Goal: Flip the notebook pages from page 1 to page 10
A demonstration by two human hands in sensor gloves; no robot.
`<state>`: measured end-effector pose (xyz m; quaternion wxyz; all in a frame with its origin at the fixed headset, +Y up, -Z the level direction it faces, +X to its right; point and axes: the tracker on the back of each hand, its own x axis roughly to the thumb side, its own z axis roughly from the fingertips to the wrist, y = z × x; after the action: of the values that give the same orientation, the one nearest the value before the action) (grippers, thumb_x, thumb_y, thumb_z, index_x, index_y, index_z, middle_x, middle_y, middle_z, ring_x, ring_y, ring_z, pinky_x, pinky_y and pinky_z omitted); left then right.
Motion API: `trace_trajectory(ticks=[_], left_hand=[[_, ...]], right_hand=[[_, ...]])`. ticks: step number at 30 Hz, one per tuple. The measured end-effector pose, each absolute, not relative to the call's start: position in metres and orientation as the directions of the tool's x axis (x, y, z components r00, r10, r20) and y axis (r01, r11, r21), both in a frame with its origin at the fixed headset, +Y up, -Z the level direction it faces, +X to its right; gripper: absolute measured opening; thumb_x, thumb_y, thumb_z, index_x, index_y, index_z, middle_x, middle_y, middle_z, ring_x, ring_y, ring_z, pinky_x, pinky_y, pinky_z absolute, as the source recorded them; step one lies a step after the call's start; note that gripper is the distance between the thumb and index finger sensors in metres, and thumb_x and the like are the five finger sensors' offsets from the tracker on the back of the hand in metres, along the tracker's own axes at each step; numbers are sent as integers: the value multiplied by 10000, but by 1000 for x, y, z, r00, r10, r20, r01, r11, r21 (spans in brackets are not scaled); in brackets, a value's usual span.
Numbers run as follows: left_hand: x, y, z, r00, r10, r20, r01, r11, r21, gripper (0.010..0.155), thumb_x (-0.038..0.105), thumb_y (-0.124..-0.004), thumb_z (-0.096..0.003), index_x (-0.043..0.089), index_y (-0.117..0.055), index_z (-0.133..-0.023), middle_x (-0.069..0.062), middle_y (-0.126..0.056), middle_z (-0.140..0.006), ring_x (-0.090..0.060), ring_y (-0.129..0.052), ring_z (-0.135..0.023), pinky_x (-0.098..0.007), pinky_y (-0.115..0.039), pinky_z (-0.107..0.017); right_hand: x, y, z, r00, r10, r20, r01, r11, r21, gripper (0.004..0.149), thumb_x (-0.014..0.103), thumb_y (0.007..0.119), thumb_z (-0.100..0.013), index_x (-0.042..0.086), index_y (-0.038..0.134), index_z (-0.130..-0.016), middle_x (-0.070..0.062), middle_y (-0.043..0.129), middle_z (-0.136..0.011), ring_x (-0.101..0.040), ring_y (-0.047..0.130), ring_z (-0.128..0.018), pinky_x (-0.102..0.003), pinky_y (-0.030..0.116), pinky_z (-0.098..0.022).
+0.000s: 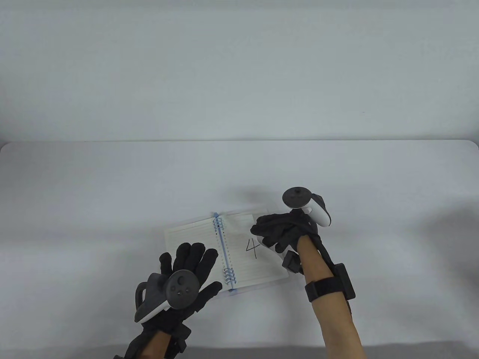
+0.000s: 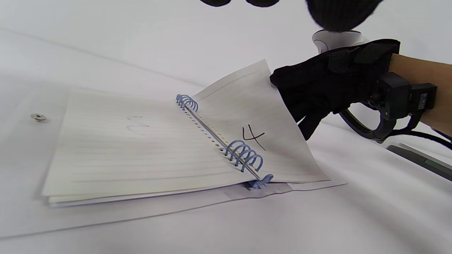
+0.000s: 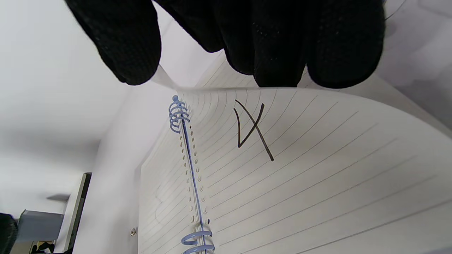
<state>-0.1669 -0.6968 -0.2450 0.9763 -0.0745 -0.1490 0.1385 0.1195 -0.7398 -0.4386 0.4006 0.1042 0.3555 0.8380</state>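
On the notebook, right hand pinches page 4 lifted; left hand rests spread flat.

The far half of the table lies bare from edge to edge, and so do its left and right flanks, giving open passage all around. What blocks the near middle is the open notebook, with the left hand spread over its near left corner and the right hand at its right edge. There a lifted page curls up from the blue spiral, closing the room just above the right half, while the left pages lie flat and uncovered on their far side.
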Motion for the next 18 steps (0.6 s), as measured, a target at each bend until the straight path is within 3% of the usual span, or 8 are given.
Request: trace_trajectory(ticks=[5, 8, 12, 18], left_hand=[[-167, -697, -245, 916, 298, 268, -254, 949, -187, 772, 660, -528, -582, 415, -166, -1219, 5, -161, -1323, -334, -107, -1227, -596, -33, -804], [-167, -697, -244, 918, 290, 271, -246, 951, -185, 773, 660, -527, -582, 414, -165, -1219, 6, -160, -1323, -330, -107, -1227, -596, -33, -804], [-167, -697, -245, 918, 294, 267, -251, 950, -184, 772, 660, -527, -583, 414, -166, -1219, 4, -159, -1323, -332, -107, -1227, -597, -33, -803], [-167, -697, -244, 916, 296, 269, -254, 950, -182, 773, 660, -527, -583, 414, -163, -1219, 4, -159, -1323, -334, -106, -1226, -597, -32, -803]], right_hand=[[123, -736, -438, -754, 653, -68, -534, -549, 643, 765, 425, 852, -571, 4, 542, -1130, -256, 685, -1084, -503, 766, -865, -625, 708, -514], [122, -739, -439, -785, 616, -69, -508, -577, 639, 620, 342, 836, -591, 18, 647, -1085, -205, 803, -1006, -449, 849, -791, -584, 723, -512], [120, -736, -440, -728, 682, -66, -552, -528, 645, 491, 266, 822, -597, 26, 741, -1017, -164, 900, -888, -392, 913, -693, -543, 740, -499], [113, -736, -439, -528, 844, -91, -661, -341, 669, 479, 263, 799, -603, 25, 725, -1012, -129, 915, -846, -355, 928, -669, -528, 744, -502]])
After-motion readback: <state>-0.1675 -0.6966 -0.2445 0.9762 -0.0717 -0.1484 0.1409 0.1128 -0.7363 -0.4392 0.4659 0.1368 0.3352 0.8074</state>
